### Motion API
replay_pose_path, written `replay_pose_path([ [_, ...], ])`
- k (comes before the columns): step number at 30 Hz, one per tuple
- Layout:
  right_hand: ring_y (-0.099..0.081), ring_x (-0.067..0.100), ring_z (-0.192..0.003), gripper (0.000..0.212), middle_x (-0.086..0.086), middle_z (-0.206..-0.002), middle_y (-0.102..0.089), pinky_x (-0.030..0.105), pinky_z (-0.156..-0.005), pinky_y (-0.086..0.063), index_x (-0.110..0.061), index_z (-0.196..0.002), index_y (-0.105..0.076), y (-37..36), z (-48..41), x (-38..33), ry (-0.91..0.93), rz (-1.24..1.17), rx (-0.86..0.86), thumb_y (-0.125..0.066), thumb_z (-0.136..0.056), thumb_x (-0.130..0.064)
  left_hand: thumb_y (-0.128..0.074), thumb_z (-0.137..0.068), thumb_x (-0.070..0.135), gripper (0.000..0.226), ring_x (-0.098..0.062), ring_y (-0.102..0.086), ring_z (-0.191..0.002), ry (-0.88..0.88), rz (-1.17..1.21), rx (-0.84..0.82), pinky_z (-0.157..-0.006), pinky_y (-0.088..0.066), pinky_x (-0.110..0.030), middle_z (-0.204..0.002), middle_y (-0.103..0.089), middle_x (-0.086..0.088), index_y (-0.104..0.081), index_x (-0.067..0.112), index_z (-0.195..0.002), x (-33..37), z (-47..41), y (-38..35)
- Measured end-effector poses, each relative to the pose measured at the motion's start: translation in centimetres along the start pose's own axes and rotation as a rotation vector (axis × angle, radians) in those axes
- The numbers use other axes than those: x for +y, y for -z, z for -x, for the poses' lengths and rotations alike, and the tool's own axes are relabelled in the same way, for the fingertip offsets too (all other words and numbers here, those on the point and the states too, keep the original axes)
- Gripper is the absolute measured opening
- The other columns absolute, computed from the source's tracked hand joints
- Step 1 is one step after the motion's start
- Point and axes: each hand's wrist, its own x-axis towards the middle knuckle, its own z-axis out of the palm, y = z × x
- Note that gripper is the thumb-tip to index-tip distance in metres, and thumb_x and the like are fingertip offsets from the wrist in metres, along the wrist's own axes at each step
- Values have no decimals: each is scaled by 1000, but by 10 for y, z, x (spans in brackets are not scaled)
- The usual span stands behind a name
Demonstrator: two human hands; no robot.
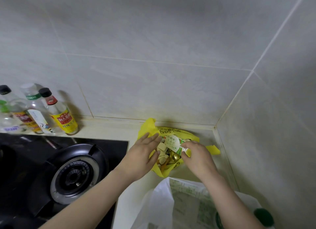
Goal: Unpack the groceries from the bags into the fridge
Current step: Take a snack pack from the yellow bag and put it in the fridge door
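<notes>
While in pinch of right hand (196, 158), white slip (171, 141) lengthwise up-left; left hand (143, 153) flat-fingered.

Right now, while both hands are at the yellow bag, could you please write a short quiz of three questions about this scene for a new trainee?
1. True or false: the yellow bag sits in the corner of the counter, farther from the person than the white bag.
2. What does the right hand pinch? A) a bottle cap B) a white printed paper C) a spoon
3. Fill the gap: the bottle with the yellow label stands by the wall, behind the gas ____.

Key: 1 true; 2 B; 3 stove.
</notes>
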Motion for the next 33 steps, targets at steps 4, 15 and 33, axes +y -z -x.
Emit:
replay_pose_path([
  [4,-54,20,-118,33,0,-123,-65,32,-99,-43,-20,-123,-65,-5,-4,7,21,113,-33,-58,-91,-26,-2,-80,61,83,-32,-24,-142,-22,-385,-175,-113,-26,-42,-143,-49,1,-39,25,-144,-12,-12,-2],
  [15,-50,22,-122,39,-2,-133,-57,32,-101,-41,-20,-127,-60,-9,-11,20,-3,180,-17,-59,-88,-24,-44,-87,45,40,-27,-49,-103,-136,-377,-69,-87,-46,-39,-106,-59,-3,-57,14,-109,8,-28,-13],
  [33,-48,22,-123,40,1,-129,-58,33,-102,-40,-17,-128,-59,-20,-1,8,0,121,-41,-59,-89,-25,-67,-80,49,44,-26,-64,-66,236,-513,-82,-67,-41,-33,-69,-65,-2,-49,13,-96,-44,0,-3],
])
